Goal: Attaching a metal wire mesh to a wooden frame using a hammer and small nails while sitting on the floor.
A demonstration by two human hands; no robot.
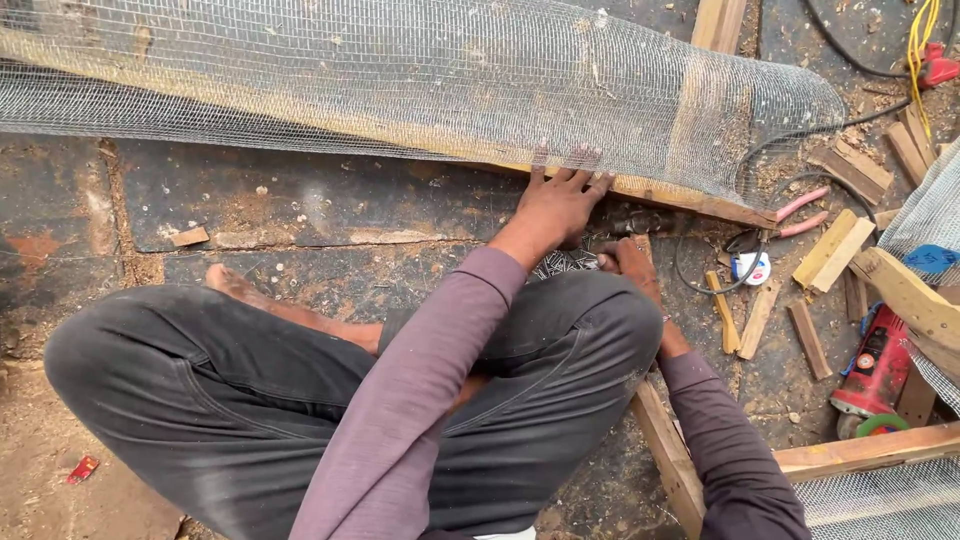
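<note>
I sit cross-legged on the floor in dark trousers and a purple long-sleeved top. My left hand (560, 200) lies flat, fingers spread, pressing the lower edge of a roll of grey wire mesh (400, 80) onto a long wooden batten (690, 198). My right hand (628, 262) is low beside my knee, just under the batten, curled around something small and dark that I cannot make out. My bare foot (235, 285) rests on the floor to the left.
Pink-handled pliers (800, 212) and a coiled black cable (745, 265) lie right of my hands. Short wood offcuts (830, 250) are scattered around. A red power tool (875, 370) sits at the right, by wooden frame pieces (860, 450) and more mesh (930, 215). Sawdust covers the floor.
</note>
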